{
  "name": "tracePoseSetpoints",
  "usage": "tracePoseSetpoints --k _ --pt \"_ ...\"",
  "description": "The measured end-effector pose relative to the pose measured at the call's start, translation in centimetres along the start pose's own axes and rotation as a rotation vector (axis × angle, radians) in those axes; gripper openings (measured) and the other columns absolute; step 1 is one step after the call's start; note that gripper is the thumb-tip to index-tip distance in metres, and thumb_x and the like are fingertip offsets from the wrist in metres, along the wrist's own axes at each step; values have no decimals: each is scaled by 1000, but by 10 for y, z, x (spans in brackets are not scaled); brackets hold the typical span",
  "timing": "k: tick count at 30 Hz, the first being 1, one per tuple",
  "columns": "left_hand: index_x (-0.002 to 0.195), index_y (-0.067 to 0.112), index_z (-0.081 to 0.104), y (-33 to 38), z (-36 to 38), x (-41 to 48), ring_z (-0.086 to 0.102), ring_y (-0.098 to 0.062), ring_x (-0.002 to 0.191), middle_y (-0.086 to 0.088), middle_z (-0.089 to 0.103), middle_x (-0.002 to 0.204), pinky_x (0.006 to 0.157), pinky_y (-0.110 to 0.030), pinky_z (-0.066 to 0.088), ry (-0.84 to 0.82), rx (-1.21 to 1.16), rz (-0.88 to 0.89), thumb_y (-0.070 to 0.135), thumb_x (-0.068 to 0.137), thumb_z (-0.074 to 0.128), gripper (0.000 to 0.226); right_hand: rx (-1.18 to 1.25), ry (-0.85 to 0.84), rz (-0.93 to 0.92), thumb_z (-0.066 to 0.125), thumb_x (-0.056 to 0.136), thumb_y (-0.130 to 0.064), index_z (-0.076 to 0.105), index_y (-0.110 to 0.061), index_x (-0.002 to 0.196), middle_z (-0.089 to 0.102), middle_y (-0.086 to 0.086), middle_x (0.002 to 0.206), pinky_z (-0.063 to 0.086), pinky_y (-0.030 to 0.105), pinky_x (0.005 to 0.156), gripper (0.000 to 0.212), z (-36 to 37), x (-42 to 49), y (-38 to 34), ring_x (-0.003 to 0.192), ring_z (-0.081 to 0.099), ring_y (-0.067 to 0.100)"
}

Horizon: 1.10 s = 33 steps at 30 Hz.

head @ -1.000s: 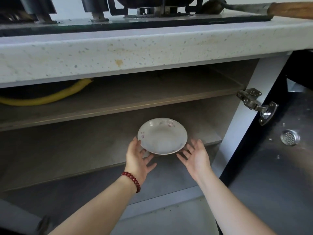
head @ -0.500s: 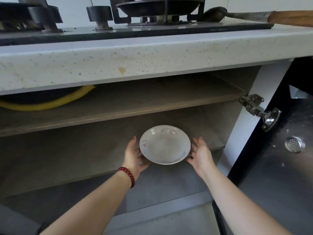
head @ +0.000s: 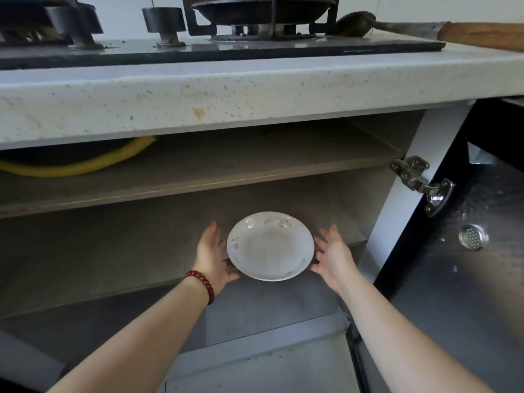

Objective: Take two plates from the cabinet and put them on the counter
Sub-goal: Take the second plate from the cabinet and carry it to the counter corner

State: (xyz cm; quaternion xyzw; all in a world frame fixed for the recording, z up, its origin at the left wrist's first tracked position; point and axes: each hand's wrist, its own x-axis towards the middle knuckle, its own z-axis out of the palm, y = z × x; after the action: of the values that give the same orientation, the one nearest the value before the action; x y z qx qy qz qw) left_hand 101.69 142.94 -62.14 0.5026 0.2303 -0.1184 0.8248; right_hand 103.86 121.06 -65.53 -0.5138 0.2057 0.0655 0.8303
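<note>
A white plate (head: 269, 246) with small pink flowers is held level between my two hands, over the front edge of the lower cabinet shelf (head: 99, 265). My left hand (head: 211, 255) cups its left rim, with fingers under it and a red bead bracelet on the wrist. My right hand (head: 333, 255) presses against the right rim with fingers spread upward. A thin second rim seems to show under the plate's left edge; I cannot tell if it is another plate. The speckled counter (head: 255, 92) runs above the cabinet.
A gas stove (head: 198, 49) with a dark pan (head: 261, 9) sits on the counter, and a wooden-handled utensil (head: 467, 34) lies to its right. A yellow hose (head: 73, 165) lies on the upper shelf. The open cabinet door (head: 467, 279), with hinge (head: 419, 180), stands at right.
Both hands have closed in on the plate's rims and drawn it forward off the shelf toward me. The view has risen a little, showing more of the stove.
</note>
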Motion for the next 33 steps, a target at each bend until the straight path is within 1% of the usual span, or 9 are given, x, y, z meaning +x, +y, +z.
tracePoseSetpoints --k 8,11,12,14,16,20,22,28,33 --pt "142 39 26 7 -5 -47 30 -36 135 2 29 152 93 -63 34 71 -53 1 69 81 32 68 -107 67 31 30 94 -51 32 -26 142 38 2 148 30 58 104 54 10 -44 -4 135 34 29" --pt "135 36 38 18 -4 -83 39 -35 128 1 41 142 93 -61 35 127 -54 -76 70 80 34 64 -177 111 91 32 94 -51 37 -31 139 46 -4 140 32 57 104 49 18 -81 -17 129 42 26" --pt "125 35 47 22 -3 -98 41 -34 126 1 47 133 94 -60 35 137 -46 -106 69 80 35 58 -198 114 107 32 95 -50 44 -35 133 53 -6 129 35 54 102 43 23 -97 -24 121 48 24" --pt "97 31 58 34 2 -132 45 -33 116 4 54 111 90 -57 40 167 -37 -155 67 80 38 45 -227 118 132 32 96 -48 59 -43 100 62 -14 98 42 45 91 28 32 -130 -39 96 58 13" --pt "89 33 58 47 8 -167 47 -32 111 6 54 106 83 -51 42 207 -31 -189 65 81 39 38 -275 131 153 31 96 -48 56 -42 82 61 -17 86 44 41 83 29 41 -163 -58 85 58 9" --pt "99 41 50 82 24 -244 53 -26 96 6 48 111 70 -42 44 264 -94 -249 63 83 37 30 -318 120 240 34 95 -48 59 -23 109 65 -4 105 46 42 81 38 56 -227 -101 97 60 16" --pt "107 40 48 102 31 -280 49 -28 107 6 45 120 77 -46 43 302 -115 -258 62 83 39 34 -351 113 271 36 93 -51 50 -30 128 61 -1 119 48 43 86 43 64 -256 -122 107 57 20" --pt "134 42 40 166 54 -368 43 -29 118 9 36 147 86 -51 39 370 -146 -199 61 83 39 54 -395 -14 278 33 94 -46 37 -31 139 59 -6 110 48 43 86 48 97 -327 -190 105 57 18" --pt "135 45 38 201 63 -420 38 -33 129 9 35 148 92 -56 39 402 -189 -155 63 82 39 57 -357 -92 256 33 95 -45 31 -33 141 50 -7 124 46 42 82 47 124 -365 -231 103 53 16"
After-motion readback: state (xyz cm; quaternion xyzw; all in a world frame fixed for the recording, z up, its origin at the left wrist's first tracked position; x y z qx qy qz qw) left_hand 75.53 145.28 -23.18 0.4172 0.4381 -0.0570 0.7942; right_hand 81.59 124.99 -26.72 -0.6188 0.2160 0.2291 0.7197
